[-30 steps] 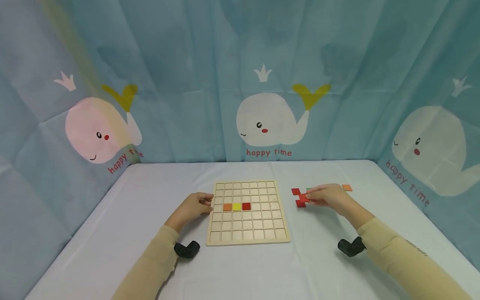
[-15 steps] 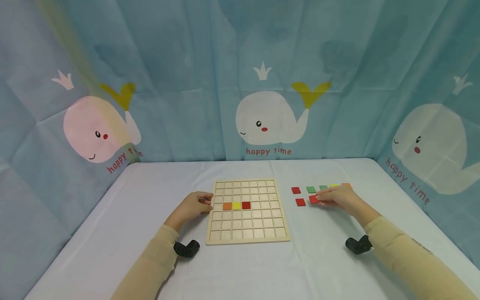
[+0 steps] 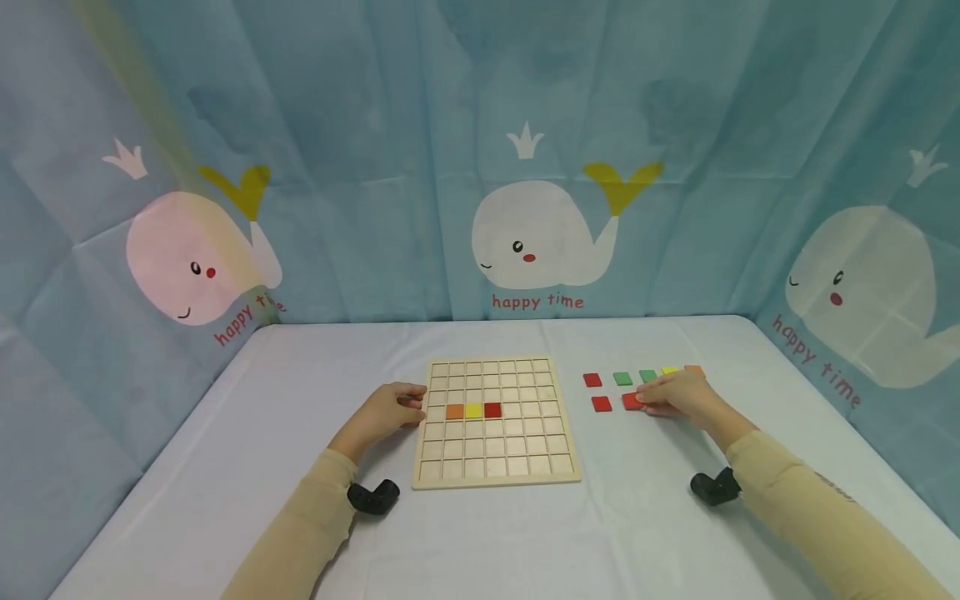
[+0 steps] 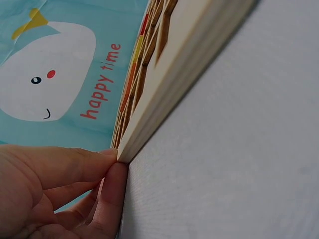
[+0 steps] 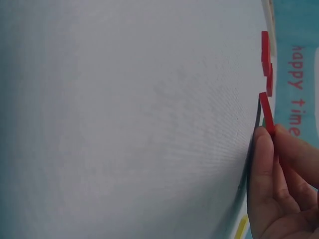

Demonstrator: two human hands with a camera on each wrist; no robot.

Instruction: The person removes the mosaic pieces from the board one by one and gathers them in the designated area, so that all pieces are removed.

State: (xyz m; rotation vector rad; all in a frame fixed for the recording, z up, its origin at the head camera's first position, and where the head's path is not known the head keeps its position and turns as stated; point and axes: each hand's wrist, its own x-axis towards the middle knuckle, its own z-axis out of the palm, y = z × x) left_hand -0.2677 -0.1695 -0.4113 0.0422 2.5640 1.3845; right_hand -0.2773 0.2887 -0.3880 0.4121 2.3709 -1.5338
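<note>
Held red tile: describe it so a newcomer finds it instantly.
On the white table, right of the wooden grid board, find the right hand. It pinches the red tile; unlike the two loose red tiles to the left, this one is held.

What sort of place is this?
Probably a screened-off play or recording corner, though the pictures can't settle which: pale blue fabric curtains printed with cartoon whales hang on three sides of a white-clothed table, which bears a pale wooden grid board and small square coloured tiles.
</note>
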